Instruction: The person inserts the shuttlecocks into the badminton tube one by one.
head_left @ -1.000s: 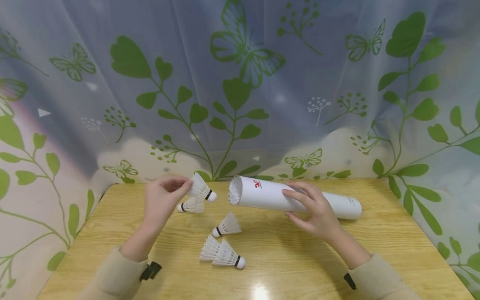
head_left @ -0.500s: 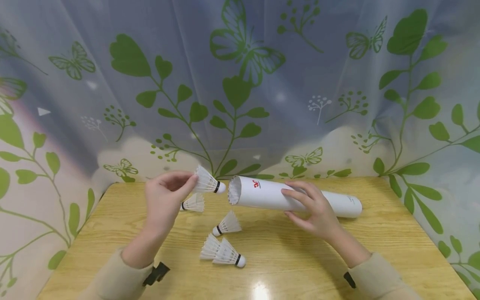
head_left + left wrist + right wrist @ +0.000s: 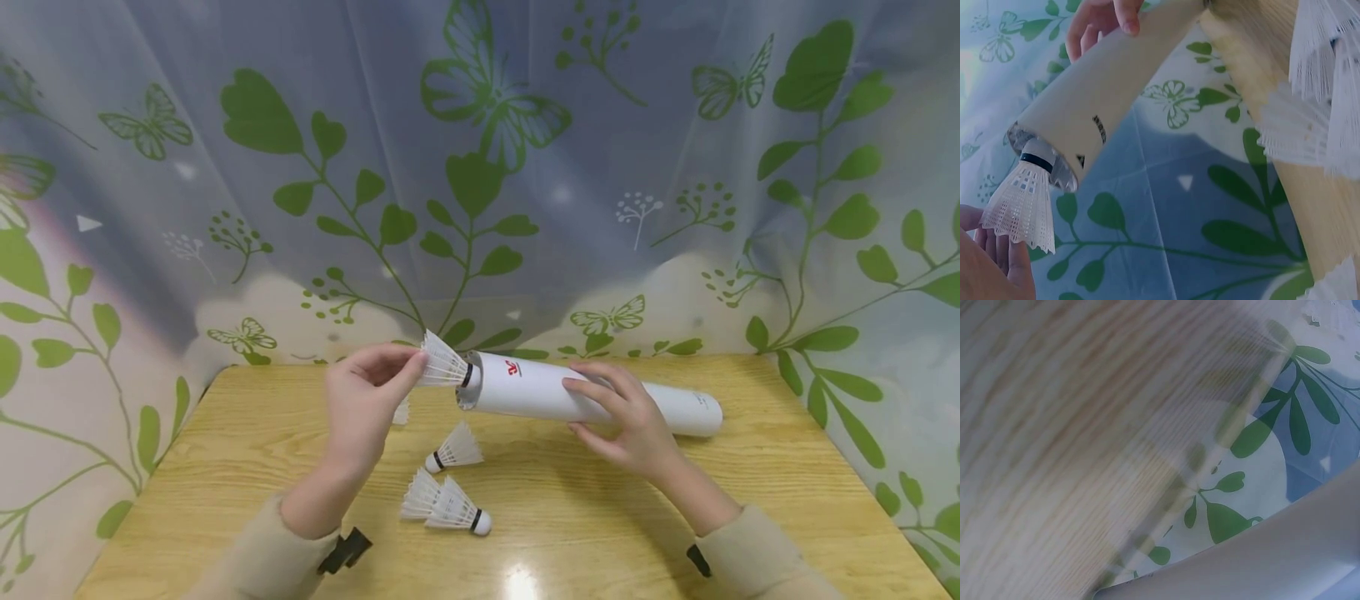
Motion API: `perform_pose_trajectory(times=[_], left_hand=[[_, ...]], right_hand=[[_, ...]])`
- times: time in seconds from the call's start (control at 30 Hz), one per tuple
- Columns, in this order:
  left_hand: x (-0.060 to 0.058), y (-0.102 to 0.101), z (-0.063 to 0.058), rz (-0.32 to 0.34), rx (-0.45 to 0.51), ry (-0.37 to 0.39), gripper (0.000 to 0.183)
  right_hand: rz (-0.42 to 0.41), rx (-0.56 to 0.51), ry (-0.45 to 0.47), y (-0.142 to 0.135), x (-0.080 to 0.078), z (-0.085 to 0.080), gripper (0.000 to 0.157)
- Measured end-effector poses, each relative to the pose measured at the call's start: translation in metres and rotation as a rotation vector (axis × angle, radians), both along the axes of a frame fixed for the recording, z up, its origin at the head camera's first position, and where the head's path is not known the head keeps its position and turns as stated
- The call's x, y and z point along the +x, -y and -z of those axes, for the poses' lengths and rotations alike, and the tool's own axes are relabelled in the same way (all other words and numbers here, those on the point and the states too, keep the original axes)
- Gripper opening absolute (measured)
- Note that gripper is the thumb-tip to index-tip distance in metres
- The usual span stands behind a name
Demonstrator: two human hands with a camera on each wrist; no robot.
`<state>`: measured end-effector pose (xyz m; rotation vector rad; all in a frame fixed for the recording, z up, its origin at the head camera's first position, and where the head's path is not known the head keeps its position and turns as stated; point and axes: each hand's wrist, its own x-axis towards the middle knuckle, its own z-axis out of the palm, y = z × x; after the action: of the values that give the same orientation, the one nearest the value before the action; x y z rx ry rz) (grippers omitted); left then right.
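My left hand [image 3: 372,400] pinches a white shuttlecock [image 3: 444,361] by the edge of its feather skirt. Its cork end, with a black band, sits in the mouth of a white shuttlecock tube [image 3: 540,390]. In the left wrist view the cork of that shuttlecock [image 3: 1022,203] is inside the rim, and the skirt is outside. My right hand [image 3: 626,417] grips the tube around its middle, thumb below and fingers over the top. The tube's mouth faces left and is tilted slightly up. In the right wrist view only the tube [image 3: 1260,550] shows, not the hand.
On the wooden table [image 3: 600,533] one shuttlecock [image 3: 455,447] lies in front of the tube's mouth. Nearer, two more overlap, the front shuttlecock [image 3: 456,508] pointing right. Another shuttlecock [image 3: 402,412] is mostly hidden behind my left hand. A patterned curtain [image 3: 525,208] hangs behind the table.
My left hand has moved right with the shuttlecock, bringing its cork from outside into the tube's mouth. The right hand and the tube have stayed almost still.
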<state>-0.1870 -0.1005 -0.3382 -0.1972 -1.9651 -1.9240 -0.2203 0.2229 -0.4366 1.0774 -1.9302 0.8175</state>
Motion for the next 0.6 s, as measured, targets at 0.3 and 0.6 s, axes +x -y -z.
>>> perform_pose_trajectory(times=[0.3, 0.6], left_hand=[[0.0, -0.016, 0.009, 0.07, 0.035, 0.037, 0.011], [0.002, -0.023, 0.017, 0.113, -0.004, 0.109, 0.011]], right_hand=[[0.0, -0.009, 0.006, 0.0, 0.0, 0.0, 0.045], [-0.009, -0.008, -0.01, 0.001, 0.0, 0.0, 0.044]])
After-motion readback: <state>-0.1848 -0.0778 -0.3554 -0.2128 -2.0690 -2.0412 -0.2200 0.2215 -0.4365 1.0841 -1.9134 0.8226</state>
